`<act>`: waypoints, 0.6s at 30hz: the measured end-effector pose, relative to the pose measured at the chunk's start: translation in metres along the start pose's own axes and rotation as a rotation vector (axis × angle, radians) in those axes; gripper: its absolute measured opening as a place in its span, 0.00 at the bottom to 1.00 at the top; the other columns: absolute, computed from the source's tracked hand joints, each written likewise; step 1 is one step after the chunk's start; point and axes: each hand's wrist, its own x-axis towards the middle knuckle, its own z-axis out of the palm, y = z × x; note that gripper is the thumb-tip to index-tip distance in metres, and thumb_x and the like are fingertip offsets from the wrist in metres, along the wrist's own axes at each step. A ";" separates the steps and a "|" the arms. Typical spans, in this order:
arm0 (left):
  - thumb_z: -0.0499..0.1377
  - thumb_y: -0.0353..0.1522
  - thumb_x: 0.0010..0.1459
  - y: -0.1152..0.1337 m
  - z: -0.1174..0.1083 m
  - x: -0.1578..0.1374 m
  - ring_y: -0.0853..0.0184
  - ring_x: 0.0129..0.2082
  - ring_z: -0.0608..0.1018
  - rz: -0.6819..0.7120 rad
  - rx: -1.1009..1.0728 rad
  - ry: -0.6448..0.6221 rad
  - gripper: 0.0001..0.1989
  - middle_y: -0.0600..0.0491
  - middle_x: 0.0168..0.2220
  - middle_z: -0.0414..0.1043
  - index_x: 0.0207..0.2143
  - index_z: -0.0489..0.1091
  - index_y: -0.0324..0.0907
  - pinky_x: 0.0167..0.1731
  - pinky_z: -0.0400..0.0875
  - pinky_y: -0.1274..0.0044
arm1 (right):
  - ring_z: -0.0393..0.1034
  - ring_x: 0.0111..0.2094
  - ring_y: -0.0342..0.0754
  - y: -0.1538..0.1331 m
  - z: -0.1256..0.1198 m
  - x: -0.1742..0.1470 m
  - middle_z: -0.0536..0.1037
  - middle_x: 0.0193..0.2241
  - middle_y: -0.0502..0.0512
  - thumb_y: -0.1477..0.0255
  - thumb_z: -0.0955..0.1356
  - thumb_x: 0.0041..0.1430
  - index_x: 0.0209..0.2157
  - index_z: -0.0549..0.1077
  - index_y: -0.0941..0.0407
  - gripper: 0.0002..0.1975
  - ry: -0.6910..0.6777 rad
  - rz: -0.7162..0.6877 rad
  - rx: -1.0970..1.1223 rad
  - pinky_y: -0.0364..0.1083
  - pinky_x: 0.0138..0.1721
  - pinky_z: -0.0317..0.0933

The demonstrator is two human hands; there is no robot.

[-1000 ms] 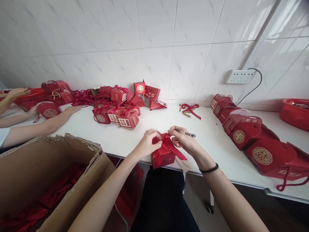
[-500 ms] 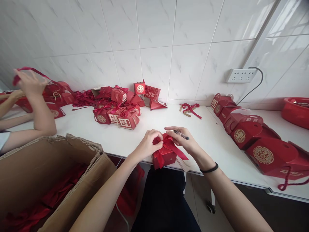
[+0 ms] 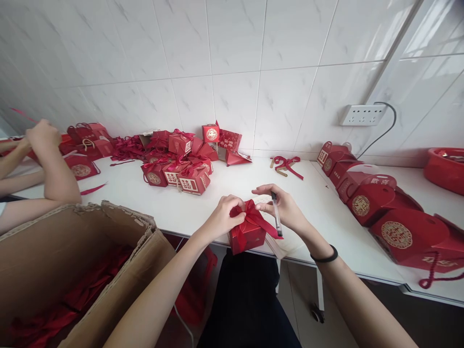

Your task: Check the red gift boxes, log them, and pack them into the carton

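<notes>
At the table's front edge stands a small red gift box [image 3: 253, 240] with a red ribbon [image 3: 250, 220] tied in a bow on top. My left hand [image 3: 225, 216] pinches a loop of the ribbon at the bow's left side. A pen [image 3: 277, 216] with a dark cap sits in my right hand [image 3: 288, 209], pointing down. The thumb and forefinger of that hand are apart, just right of the bow. One ribbon tail hangs over the box's right side. Pale paper strips [image 3: 276, 247] lie beside the box, partly hidden.
Finished-looking red boxes [image 3: 192, 181] are piled at the back left. Larger red boxes [image 3: 391, 234] line the right side, near a red basin [image 3: 447, 169]. A cardboard carton [image 3: 145, 251] stands front left. Another person's hands [image 3: 43, 137] work at far left.
My right hand has drawn back to the right from the bow, and the pen has swung to point downward. My left hand stays put. The other person's raised hand has come down.
</notes>
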 end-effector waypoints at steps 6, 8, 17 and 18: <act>0.54 0.30 0.52 -0.001 0.001 0.000 0.63 0.44 0.68 -0.003 0.004 -0.013 0.01 0.53 0.37 0.68 0.29 0.65 0.43 0.46 0.64 0.71 | 0.67 0.33 0.47 -0.004 0.004 0.003 0.74 0.32 0.53 0.63 0.70 0.52 0.33 0.71 0.57 0.12 -0.105 -0.122 -0.148 0.47 0.35 0.60; 0.54 0.30 0.53 -0.002 0.001 -0.001 0.64 0.43 0.68 -0.004 0.006 -0.010 0.01 0.53 0.37 0.69 0.29 0.65 0.43 0.45 0.64 0.72 | 0.66 0.29 0.45 -0.005 0.007 0.004 0.74 0.28 0.51 0.64 0.69 0.51 0.30 0.70 0.57 0.10 -0.059 -0.078 -0.163 0.45 0.32 0.59; 0.58 0.37 0.54 -0.008 0.002 0.001 0.63 0.46 0.69 0.006 -0.063 0.026 0.07 0.51 0.40 0.69 0.30 0.67 0.42 0.50 0.62 0.70 | 0.63 0.23 0.43 -0.005 0.017 -0.004 0.72 0.23 0.51 0.61 0.70 0.48 0.26 0.71 0.58 0.14 0.072 0.099 0.024 0.43 0.26 0.56; 0.58 0.37 0.54 -0.009 0.001 0.000 0.64 0.46 0.70 0.011 -0.072 0.055 0.07 0.51 0.40 0.69 0.31 0.67 0.42 0.50 0.62 0.71 | 0.64 0.24 0.44 -0.005 0.018 -0.004 0.73 0.23 0.51 0.60 0.70 0.47 0.26 0.71 0.58 0.14 0.092 0.102 0.039 0.43 0.26 0.57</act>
